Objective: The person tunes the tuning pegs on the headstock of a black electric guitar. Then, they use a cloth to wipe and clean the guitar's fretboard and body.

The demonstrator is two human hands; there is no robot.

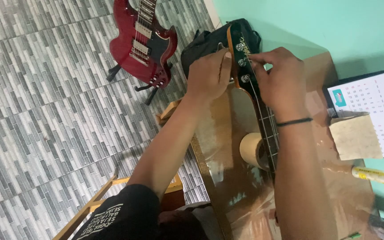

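Note:
A guitar lies on the brown glossy table, its neck resting on a roll of tan tape. The headstock with round tuning pegs points away from me. My left hand grips the headstock's left edge, thumb and fingers closed at a tuner. My right hand sits on the headstock's right side, fingertips pinching at a string near the pegs. A black band circles my right wrist.
A red electric guitar stands on a stand on the grey tiled floor. A black bag lies behind the headstock. A desk calendar, a paper piece and a yellow marker sit at the right. A wooden frame is below.

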